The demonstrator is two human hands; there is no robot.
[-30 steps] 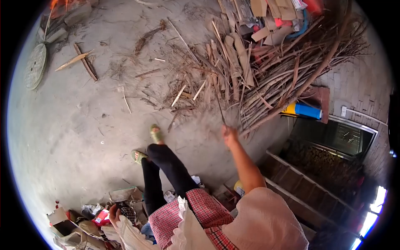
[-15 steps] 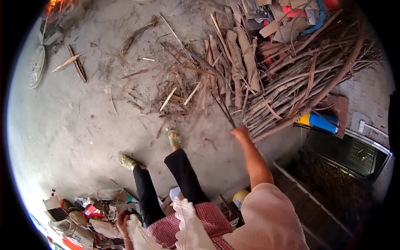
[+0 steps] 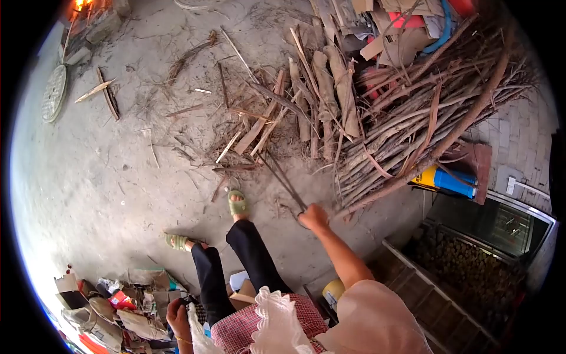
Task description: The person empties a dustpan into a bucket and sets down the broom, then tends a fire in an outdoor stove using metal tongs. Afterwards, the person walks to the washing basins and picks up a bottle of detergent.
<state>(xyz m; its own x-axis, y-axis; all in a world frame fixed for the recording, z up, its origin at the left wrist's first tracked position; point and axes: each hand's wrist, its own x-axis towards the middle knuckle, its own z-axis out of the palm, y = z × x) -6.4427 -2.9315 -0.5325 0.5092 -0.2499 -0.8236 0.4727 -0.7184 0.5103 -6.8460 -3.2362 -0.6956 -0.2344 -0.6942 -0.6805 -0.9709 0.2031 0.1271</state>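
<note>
My right hand is closed round the near end of long dark fire tongs. Their far end points up and left, reaching the edge of a loose heap of split wood. A flat brown wood strip and a pale split stick lie by the tip; whether the tongs grip any of it I cannot tell. My left hand is low by my hip, fingers curled near something dark that I cannot make out. Thicker logs lie just right of the heap.
A big pile of branches fills the right, with cardboard behind it. Fire burns at the far left corner, near a round cover. Boxes and bags lie at lower left. A blue-yellow container stands at right.
My right hand has moved left and toward me, and the tongs have swung left. Wood pieces, including the flat brown strip, now lie farther left in the heap. My left hand stays by my hip.
</note>
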